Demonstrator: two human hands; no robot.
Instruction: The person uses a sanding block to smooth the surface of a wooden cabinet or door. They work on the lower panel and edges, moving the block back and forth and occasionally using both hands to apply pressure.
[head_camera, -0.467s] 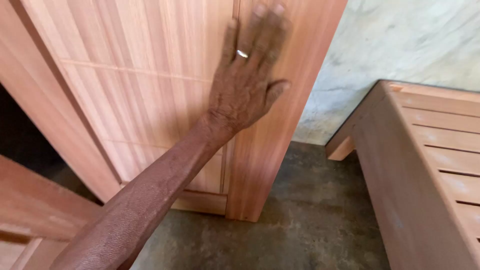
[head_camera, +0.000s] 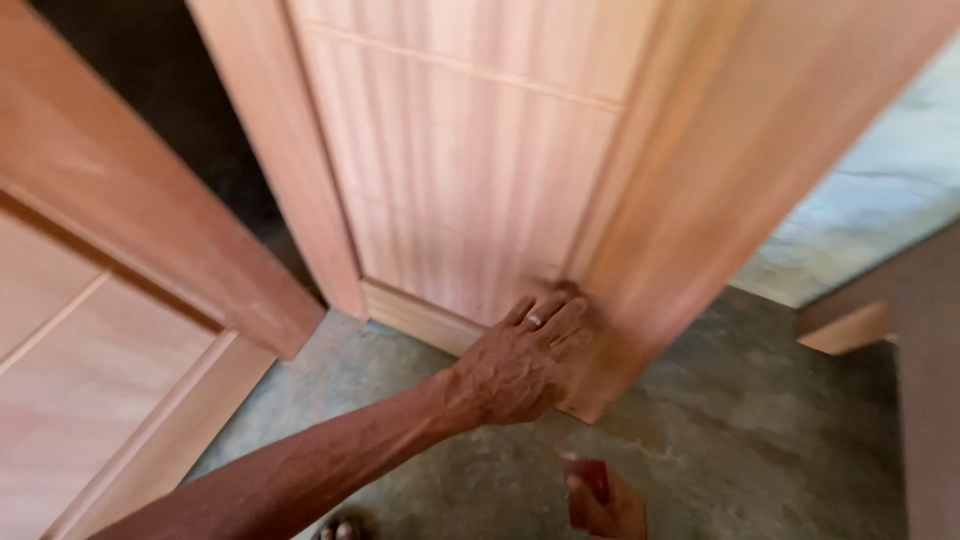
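At the far left a second door leans in close to the camera, its frame rail running down diagonally and a paler panel below it. Behind it lies a dark gap, then the standing door, upright on the concrete floor, with a ribbed pale panel set between a left stile and a broad right stile that is blurred.

The left arm reaches in from the bottom left, and the left hand lies palm-flat on the door at its lower right corner, where the bottom rail meets the right stile. Its fingers are stretched out and close together, pressed on the wood and clamped on nothing; a ring shows on one of them.

Just below and right of that hand, at the bottom edge of the view, the right hand shows only in part. Its fingers are closed round a small dark red block, held clear of the door; what the block is I cannot tell, as it is blurred. A toe or sandal tip shows at the bottom edge left of it.

At the far right, a wooden bench edge juts in, with a pale grey wall behind it.
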